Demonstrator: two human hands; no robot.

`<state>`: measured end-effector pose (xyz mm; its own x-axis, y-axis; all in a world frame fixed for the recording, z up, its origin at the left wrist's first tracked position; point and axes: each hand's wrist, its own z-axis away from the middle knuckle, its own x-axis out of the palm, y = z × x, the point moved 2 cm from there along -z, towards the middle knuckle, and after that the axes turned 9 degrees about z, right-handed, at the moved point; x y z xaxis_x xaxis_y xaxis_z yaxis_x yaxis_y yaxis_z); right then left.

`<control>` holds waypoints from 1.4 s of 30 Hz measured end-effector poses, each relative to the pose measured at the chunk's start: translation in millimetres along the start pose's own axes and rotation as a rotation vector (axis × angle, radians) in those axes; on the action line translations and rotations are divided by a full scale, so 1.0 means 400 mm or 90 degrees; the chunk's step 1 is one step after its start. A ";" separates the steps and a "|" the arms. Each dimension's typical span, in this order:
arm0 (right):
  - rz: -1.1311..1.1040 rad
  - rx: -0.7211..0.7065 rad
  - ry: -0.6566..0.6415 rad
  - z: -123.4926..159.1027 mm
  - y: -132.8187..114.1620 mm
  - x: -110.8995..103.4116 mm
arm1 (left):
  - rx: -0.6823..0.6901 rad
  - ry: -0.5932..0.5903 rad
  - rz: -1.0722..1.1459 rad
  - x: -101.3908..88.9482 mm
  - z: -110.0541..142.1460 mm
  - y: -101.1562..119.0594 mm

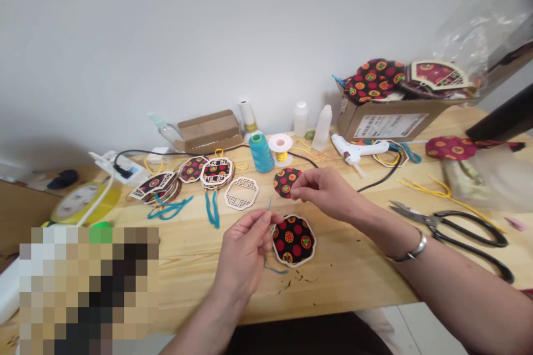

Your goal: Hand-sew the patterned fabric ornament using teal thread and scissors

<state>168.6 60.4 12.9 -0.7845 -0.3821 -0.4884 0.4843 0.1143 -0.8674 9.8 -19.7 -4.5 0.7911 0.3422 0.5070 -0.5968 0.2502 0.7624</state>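
My left hand pinches a thin blue cord, whose short end sticks up above the fingertips. Another stretch of blue cord trails on the table below that hand. Right beside its fingers lies a scalloped wooden frame backed with black flower-print fabric. Over the table to the right, my right hand is closed, thumb and finger pressed together; anything between them is too small to make out. Just behind those fingertips is a round piece of patterned fabric, partly covered by the hand.
Behind my hands stand a teal thread cone, a yellow cord spool and a white glue gun. Black-handled scissors lie open at right. A bare wooden frame and finished pendants lie left. A cardboard box stands back right.
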 end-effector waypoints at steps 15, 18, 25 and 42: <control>0.181 -0.108 0.056 0.070 -0.056 0.080 | -0.017 0.009 0.054 0.011 -0.005 -0.011; 0.209 -0.126 0.049 0.070 -0.055 0.079 | -0.013 0.007 0.047 0.010 -0.005 -0.012; 0.315 -0.228 0.043 0.073 -0.044 0.088 | -0.010 0.002 0.034 0.010 -0.005 -0.010; 0.397 -0.280 0.006 0.070 -0.043 0.099 | -0.017 0.000 0.050 0.012 -0.003 -0.007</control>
<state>140.2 17.6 11.1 -0.4208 -0.1194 -0.8993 0.6417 0.6615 -0.3881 14.9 -17.8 -4.6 0.7421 0.3611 0.5647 -0.6599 0.2462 0.7099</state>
